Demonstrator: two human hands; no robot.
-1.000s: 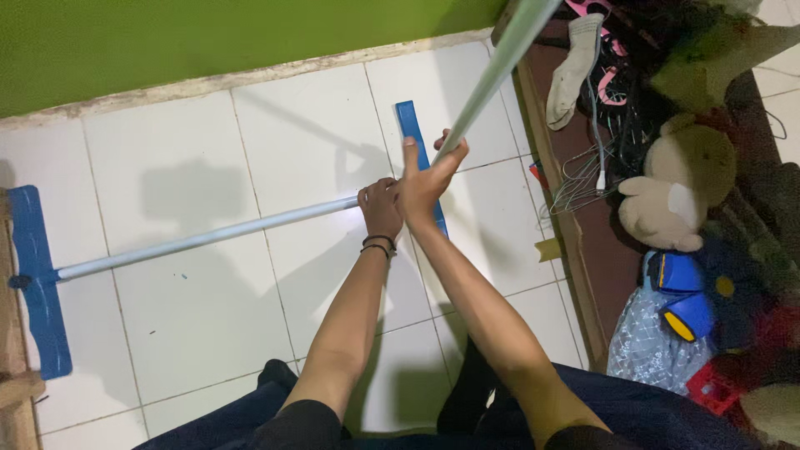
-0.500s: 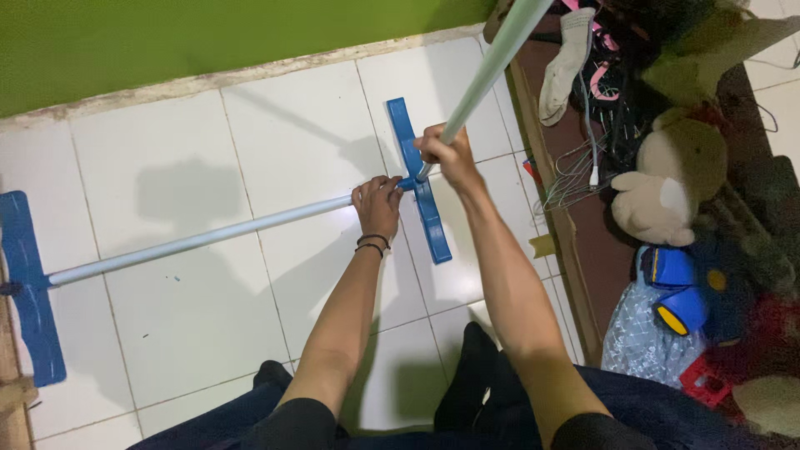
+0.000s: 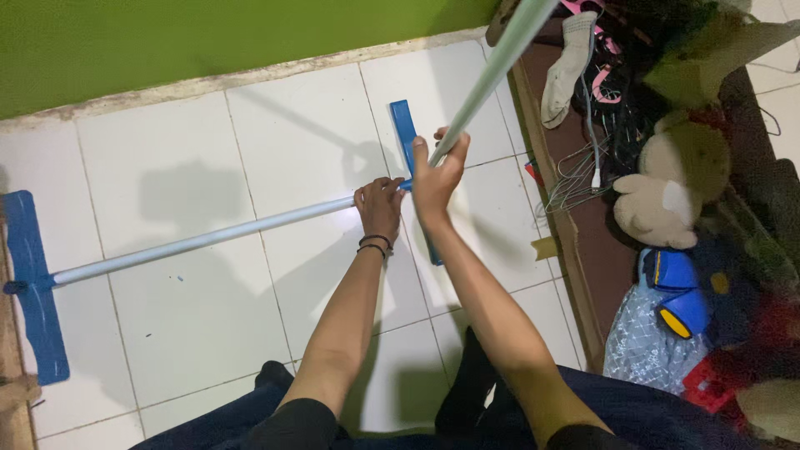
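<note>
- My left hand (image 3: 379, 208) was clenched around the end of the lying pole (image 3: 200, 240), wrist-band just below it.
- My right hand (image 3: 437, 171) was clenched around the slanted pole (image 3: 492, 79), thumb up along it, just beside the left hand; the two touched or nearly so.
- The lying pole ran left across the floor (image 3: 167, 133) to a blue mop head (image 3: 33, 287) lying flat near the picture's left edge.
- The slanted pole rose from my grip up past the top of the view; below my hands a second blue head (image 3: 407, 137) lay flat on the tiles, partly hidden by my right arm. Whether the pole was already seated in it I could not tell.
- As I judged it, both poles were in hand and brought together at one spot; neither was set down or put away, so the handling was mid-way at most.
- To the right, well apart, lay a sock (image 3: 568, 67), wire hangers (image 3: 575, 175), a plush toy (image 3: 667, 200) and a blue-yellow thing (image 3: 679, 292).
- A green wall (image 3: 208, 33) bounded the tiles.
</note>
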